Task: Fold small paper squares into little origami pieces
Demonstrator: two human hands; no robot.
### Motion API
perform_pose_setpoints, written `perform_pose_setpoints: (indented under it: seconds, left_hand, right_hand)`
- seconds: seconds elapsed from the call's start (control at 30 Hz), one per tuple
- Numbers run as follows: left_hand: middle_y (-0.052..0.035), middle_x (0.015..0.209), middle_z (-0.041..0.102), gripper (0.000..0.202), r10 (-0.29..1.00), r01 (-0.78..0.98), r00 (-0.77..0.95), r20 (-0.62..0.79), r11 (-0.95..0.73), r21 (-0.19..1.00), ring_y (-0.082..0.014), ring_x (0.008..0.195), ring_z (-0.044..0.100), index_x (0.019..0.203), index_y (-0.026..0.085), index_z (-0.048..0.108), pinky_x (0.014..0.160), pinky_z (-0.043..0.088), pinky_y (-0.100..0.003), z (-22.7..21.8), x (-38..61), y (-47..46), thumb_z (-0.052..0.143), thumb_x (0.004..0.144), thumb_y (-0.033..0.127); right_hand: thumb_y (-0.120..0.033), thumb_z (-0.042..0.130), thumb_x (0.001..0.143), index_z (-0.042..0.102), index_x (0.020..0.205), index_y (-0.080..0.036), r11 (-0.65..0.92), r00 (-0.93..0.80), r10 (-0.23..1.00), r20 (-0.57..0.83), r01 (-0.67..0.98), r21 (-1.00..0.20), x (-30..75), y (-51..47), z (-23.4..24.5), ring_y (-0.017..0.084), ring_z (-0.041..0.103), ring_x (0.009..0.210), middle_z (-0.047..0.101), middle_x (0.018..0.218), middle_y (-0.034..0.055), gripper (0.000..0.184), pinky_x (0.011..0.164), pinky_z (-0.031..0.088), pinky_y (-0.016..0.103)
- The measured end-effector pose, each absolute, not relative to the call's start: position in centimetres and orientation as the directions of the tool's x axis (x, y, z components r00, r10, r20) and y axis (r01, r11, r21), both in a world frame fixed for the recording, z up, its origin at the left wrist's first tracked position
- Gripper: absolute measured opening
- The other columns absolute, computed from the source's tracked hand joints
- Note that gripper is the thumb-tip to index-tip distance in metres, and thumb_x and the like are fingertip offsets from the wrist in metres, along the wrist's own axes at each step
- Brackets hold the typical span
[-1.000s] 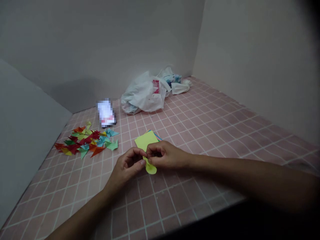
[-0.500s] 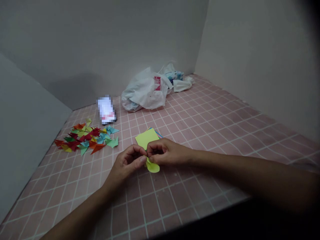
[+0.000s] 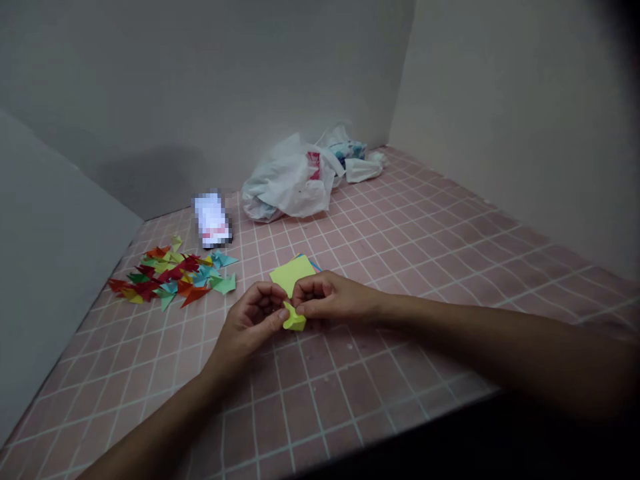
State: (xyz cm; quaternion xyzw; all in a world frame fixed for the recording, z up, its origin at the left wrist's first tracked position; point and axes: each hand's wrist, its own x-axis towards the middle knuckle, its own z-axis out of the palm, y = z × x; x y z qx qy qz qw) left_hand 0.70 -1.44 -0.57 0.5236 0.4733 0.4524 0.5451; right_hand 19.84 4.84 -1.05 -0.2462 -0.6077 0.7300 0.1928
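Folded yellow paper (image 3: 295,321)
I see left hand (image 3: 255,317) and right hand (image 3: 343,300) fingers pinching it, probably for control; paper stack (image 3: 291,272) beyond.

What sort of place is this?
Probably an indoor corner, perhaps in a home: plain walls meet behind a pink tiled surface, where a white plastic bag rests.

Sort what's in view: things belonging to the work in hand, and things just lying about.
Likely part of it:
yellow paper in the left hand and right hand
paper stack
folded paper pieces

Seemingly just lying about:
phone
plastic bags
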Motion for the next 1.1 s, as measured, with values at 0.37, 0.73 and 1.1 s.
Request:
perform_pose_setpoints:
  seconds: [0.37,0.73,1.1]
  left_hand:
    - [0.0016,0.085,0.066,0.022,0.997,0.152,0.073,0.038,-0.049,0.987,-0.0125,0.08,0.064,0.1,0.023,0.064,0.071,0.052,-0.022,0.11,1.26,-1.98,0.072,0.08,0.019]
    - [-0.0023,0.092,0.065,0.025,0.994,0.094,0.105,-0.017,0.007,0.996,-0.0159,0.082,0.063,0.098,0.021,0.062,0.07,0.052,-0.026,-0.06,1.37,-1.72,0.076,0.079,0.028]
    - [-0.0005,0.09,0.065,0.021,0.994,-0.019,0.102,-0.027,0.029,0.999,-0.0136,0.08,0.061,0.096,0.021,0.063,0.07,0.051,-0.024,-0.66,1.21,-1.56,0.076,0.079,0.025]
  right_hand:
    - [-0.017,0.063,0.075,0.059,0.076,-0.014,-0.038,-0.76,0.649,-0.04,0.02,-0.999,19.68,4.67,-0.52,0.008,0.045,0.06,0.055,0.068,-0.0033,0.005,0.055,0.034,0.021]
    - [-0.017,0.06,0.083,0.055,0.078,-0.015,0.078,-0.758,0.653,0.001,0.066,-0.995,19.84,4.49,-0.49,0.009,0.045,0.064,0.053,0.07,-0.0029,0.007,0.06,0.035,0.023]
    - [-0.024,0.058,0.087,0.051,0.081,-0.017,-0.115,-0.781,0.623,-0.04,-0.041,-0.992,19.7,4.36,-1.13,0.008,0.045,0.054,0.051,0.066,-0.0045,0.012,0.05,0.034,0.021]
